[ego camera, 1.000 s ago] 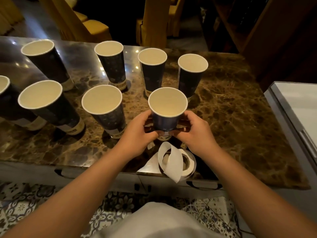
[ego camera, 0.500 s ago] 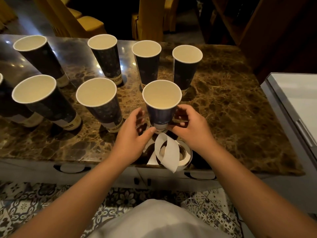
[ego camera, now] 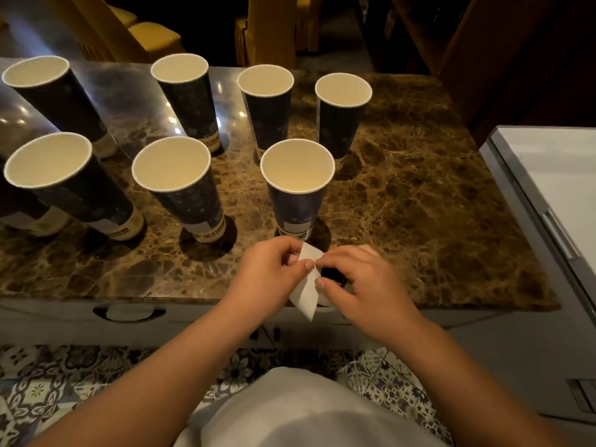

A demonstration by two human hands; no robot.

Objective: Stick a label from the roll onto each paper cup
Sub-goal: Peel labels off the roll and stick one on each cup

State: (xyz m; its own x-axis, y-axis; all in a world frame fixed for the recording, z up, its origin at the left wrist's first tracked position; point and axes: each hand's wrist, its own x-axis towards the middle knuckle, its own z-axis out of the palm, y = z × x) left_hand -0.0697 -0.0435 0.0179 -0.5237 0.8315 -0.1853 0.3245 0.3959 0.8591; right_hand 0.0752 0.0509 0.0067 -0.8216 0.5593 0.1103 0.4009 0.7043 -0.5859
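Several dark blue paper cups stand upright on the brown marble table (ego camera: 419, 204). The nearest cup (ego camera: 296, 191) stands alone just beyond my hands, a white label low on its side. My left hand (ego camera: 267, 275) and my right hand (ego camera: 361, 285) meet at the table's front edge over the label roll, which they mostly hide. Both pinch the white label strip (ego camera: 306, 285), which hangs down between them past the edge. A cup (ego camera: 180, 185) to the left also shows a white label near its base.
More cups stand in two rows at the left and back, among them one (ego camera: 342, 114) at the back right. A white appliance (ego camera: 554, 195) adjoins the table's right side. Yellow chairs (ego camera: 151, 37) stand behind. A drawer handle (ego camera: 129, 312) sits under the front edge.
Both hands let go of the nearest cup, leaving it standing, and dropped back to the roll at the front edge, where they took hold of the white strip.
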